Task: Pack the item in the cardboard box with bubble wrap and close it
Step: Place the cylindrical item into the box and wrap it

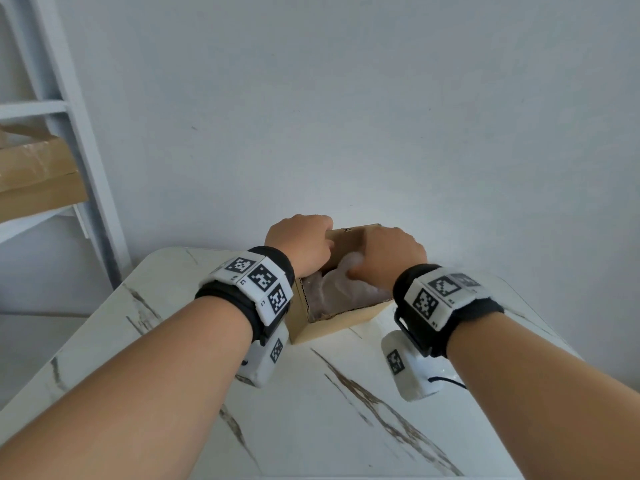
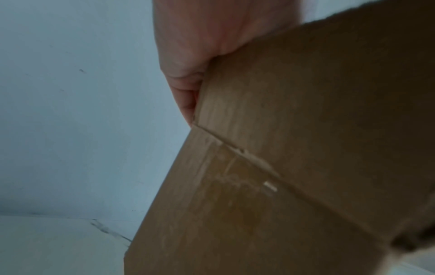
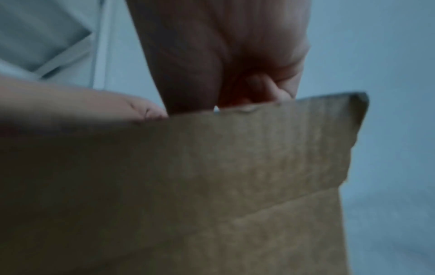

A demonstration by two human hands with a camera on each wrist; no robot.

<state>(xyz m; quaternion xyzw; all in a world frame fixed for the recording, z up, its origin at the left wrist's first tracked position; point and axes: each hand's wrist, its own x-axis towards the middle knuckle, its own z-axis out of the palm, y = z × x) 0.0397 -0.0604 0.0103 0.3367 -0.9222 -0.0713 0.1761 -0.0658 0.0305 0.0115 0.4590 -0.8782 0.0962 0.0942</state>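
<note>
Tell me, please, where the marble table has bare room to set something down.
The white marble table is bare between the forearms, nearer than the brown cardboard box. It is crowded at the box, where the left hand and right hand work over white bubble wrap.

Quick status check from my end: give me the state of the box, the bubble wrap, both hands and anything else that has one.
cardboard box: upright on the table, top open, not yet closed.
bubble wrap: inside the box, bunched, visible through the opening.
left hand: gripping the box's far left flap.
right hand: fingers curled down into the box; what they hold is hidden.
item: not visible.
</note>
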